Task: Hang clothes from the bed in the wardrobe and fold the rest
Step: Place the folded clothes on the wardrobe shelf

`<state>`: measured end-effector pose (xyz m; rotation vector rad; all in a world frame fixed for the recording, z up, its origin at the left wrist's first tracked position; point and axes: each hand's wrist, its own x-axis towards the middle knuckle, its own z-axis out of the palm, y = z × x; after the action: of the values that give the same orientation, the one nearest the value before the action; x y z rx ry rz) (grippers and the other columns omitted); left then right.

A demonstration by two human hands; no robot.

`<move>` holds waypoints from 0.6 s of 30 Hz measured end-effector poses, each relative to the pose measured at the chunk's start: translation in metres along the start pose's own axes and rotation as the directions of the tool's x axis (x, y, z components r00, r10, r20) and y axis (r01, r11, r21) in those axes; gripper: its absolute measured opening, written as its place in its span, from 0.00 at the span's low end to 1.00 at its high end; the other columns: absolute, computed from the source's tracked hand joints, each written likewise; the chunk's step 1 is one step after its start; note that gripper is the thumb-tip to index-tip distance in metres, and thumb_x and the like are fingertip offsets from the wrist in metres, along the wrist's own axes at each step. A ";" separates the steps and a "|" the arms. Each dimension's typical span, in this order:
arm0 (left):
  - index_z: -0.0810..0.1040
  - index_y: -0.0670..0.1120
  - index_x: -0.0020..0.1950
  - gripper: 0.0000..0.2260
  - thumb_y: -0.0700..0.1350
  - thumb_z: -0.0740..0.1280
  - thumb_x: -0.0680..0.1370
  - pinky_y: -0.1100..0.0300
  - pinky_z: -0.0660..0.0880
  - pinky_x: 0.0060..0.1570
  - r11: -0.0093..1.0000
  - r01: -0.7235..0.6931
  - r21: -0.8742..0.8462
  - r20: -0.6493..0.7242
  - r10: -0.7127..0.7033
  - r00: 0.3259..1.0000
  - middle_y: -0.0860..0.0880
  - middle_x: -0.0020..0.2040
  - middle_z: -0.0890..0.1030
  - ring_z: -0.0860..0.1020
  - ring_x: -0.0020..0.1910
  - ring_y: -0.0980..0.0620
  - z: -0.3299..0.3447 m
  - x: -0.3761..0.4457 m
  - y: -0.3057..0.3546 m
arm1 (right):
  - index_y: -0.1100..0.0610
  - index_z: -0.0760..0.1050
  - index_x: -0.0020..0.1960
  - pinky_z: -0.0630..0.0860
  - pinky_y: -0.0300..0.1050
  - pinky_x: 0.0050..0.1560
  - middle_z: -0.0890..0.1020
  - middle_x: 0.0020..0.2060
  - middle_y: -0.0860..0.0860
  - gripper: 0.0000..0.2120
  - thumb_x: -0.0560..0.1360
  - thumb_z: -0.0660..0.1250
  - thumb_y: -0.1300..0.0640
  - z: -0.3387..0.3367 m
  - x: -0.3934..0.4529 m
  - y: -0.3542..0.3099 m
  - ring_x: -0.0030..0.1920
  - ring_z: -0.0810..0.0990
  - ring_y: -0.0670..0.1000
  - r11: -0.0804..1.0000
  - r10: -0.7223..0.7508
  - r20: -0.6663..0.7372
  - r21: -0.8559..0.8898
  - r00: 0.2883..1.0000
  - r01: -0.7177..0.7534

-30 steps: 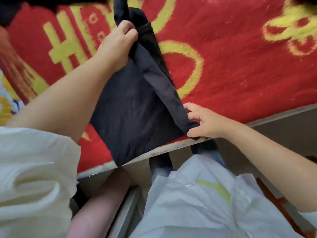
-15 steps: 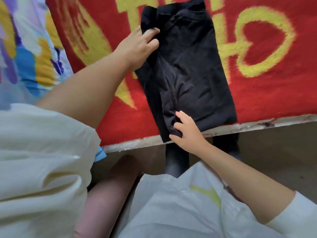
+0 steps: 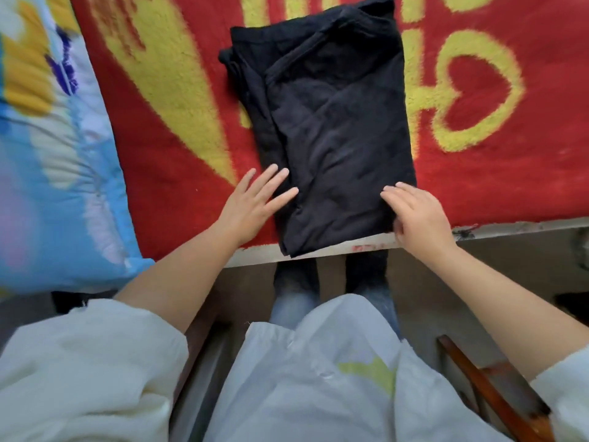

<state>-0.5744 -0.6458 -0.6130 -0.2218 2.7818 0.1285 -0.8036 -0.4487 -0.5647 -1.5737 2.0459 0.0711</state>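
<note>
A black folded garment [image 3: 334,138] lies on the red blanket [image 3: 510,186], right at the near edge of the bed. The left hand [image 3: 255,202] lies flat with straight fingers on its left side, and the right hand [image 3: 417,215] rests with bent fingers on its near right corner; I cannot tell if it pinches the cloth. If the hands pull toward the edge, the garment could slip off the bed, or the loose left flap could come undone.

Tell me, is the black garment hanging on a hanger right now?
No. The black garment lies folded flat on the red blanket, with the left hand and right hand at its near corners.
</note>
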 end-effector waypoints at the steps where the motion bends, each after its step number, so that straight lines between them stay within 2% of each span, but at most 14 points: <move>1: 0.64 0.48 0.66 0.26 0.36 0.53 0.68 0.44 0.70 0.60 1.000 -0.009 -0.026 -0.045 0.007 0.999 0.40 0.62 0.77 0.73 0.63 0.42 0.004 -0.001 0.011 | 0.62 0.71 0.60 0.75 0.62 0.52 0.79 0.56 0.62 0.24 0.64 0.60 0.69 -0.002 0.001 0.015 0.57 0.78 0.64 0.994 -0.017 0.014 -0.110 1.000 0.019; 3: 0.64 0.48 0.66 0.25 0.35 0.53 0.70 0.47 0.59 0.66 0.997 -0.053 -0.061 -0.087 0.047 0.995 0.42 0.62 0.77 0.67 0.65 0.44 0.012 0.004 0.028 | 0.56 0.64 0.66 0.68 0.70 0.56 0.74 0.64 0.60 0.40 0.57 0.70 0.74 -0.006 0.009 0.034 0.65 0.68 0.61 0.948 -0.120 0.068 -0.289 0.990 0.134; 4: 0.64 0.48 0.66 0.24 0.35 0.54 0.71 0.49 0.55 0.67 0.994 -0.077 -0.071 -0.100 0.070 0.993 0.43 0.62 0.77 0.65 0.65 0.45 0.015 0.007 0.033 | 0.54 0.63 0.67 0.66 0.71 0.57 0.73 0.65 0.59 0.41 0.57 0.70 0.75 -0.009 0.015 0.041 0.66 0.66 0.60 0.919 -0.169 0.108 -0.343 0.980 0.197; 7: 0.65 0.45 0.66 0.20 0.36 0.54 0.74 0.53 0.45 0.71 0.994 -0.097 -0.040 -0.123 0.092 0.988 0.45 0.62 0.78 0.62 0.68 0.45 0.022 0.011 0.034 | 0.52 0.61 0.68 0.63 0.65 0.64 0.74 0.65 0.55 0.29 0.68 0.53 0.68 -0.009 0.039 0.057 0.66 0.66 0.58 0.794 -0.312 0.196 -0.483 0.930 0.369; 9: 0.66 0.44 0.65 0.19 0.37 0.54 0.74 0.54 0.41 0.72 0.993 -0.111 -0.051 -0.134 0.103 0.986 0.45 0.62 0.78 0.54 0.74 0.46 0.026 0.011 0.031 | 0.53 0.61 0.68 0.51 0.60 0.69 0.74 0.65 0.54 0.28 0.69 0.51 0.66 -0.006 0.051 0.067 0.66 0.68 0.58 0.723 -0.368 0.259 -0.525 0.893 0.450; 10: 0.66 0.44 0.64 0.18 0.37 0.54 0.74 0.55 0.41 0.72 0.993 -0.102 -0.064 -0.118 0.094 0.989 0.45 0.61 0.78 0.56 0.74 0.46 0.026 0.011 0.031 | 0.53 0.62 0.68 0.47 0.58 0.69 0.75 0.65 0.54 0.27 0.69 0.52 0.66 -0.005 0.054 0.073 0.65 0.71 0.59 0.686 -0.378 0.314 -0.537 0.871 0.491; 12: 0.67 0.45 0.63 0.18 0.38 0.55 0.73 0.55 0.44 0.72 0.993 -0.071 -0.092 -0.111 0.060 0.992 0.45 0.59 0.80 0.70 0.66 0.45 0.024 0.016 0.032 | 0.53 0.62 0.67 0.46 0.57 0.69 0.76 0.63 0.52 0.25 0.71 0.50 0.64 -0.007 0.056 0.080 0.62 0.76 0.59 0.633 -0.369 0.389 -0.560 0.844 0.534; 14: 0.70 0.46 0.61 0.18 0.38 0.59 0.71 0.53 0.55 0.70 0.985 -0.057 -0.163 -0.084 0.044 0.996 0.44 0.57 0.80 0.73 0.62 0.44 0.020 0.021 0.035 | 0.52 0.64 0.66 0.49 0.56 0.69 0.77 0.62 0.52 0.25 0.70 0.49 0.62 -0.009 0.059 0.085 0.61 0.76 0.60 0.625 -0.389 0.400 -0.547 0.830 0.557; 16: 0.77 0.45 0.59 0.22 0.35 0.70 0.65 0.47 0.69 0.62 0.957 -0.063 -0.285 0.004 0.067 0.998 0.42 0.58 0.80 0.75 0.61 0.41 0.013 0.025 0.031 | 0.51 0.70 0.65 0.63 0.59 0.66 0.78 0.61 0.53 0.27 0.67 0.49 0.62 -0.015 0.060 0.086 0.59 0.77 0.61 0.682 -0.366 0.439 -0.474 0.820 0.558; 17: 0.79 0.43 0.58 0.27 0.32 0.74 0.59 0.42 0.70 0.59 0.930 -0.050 -0.364 0.060 0.077 0.995 0.41 0.59 0.79 0.75 0.61 0.38 0.002 0.027 0.026 | 0.52 0.73 0.63 0.69 0.62 0.60 0.78 0.61 0.54 0.28 0.66 0.51 0.63 -0.023 0.061 0.085 0.59 0.77 0.62 0.717 -0.359 0.450 -0.428 0.818 0.550; 18: 0.80 0.42 0.57 0.32 0.29 0.75 0.54 0.39 0.69 0.58 0.908 -0.040 -0.417 0.112 0.095 0.989 0.39 0.60 0.78 0.74 0.61 0.35 -0.008 0.027 0.021 | 0.53 0.75 0.63 0.72 0.64 0.55 0.77 0.62 0.54 0.28 0.66 0.54 0.65 -0.032 0.062 0.081 0.60 0.76 0.62 0.740 -0.359 0.456 -0.392 0.814 0.546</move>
<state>-0.6055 -0.6295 -0.6131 -0.2108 2.6013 0.7292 -0.8991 -0.4892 -0.5889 -2.1668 1.3573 0.7112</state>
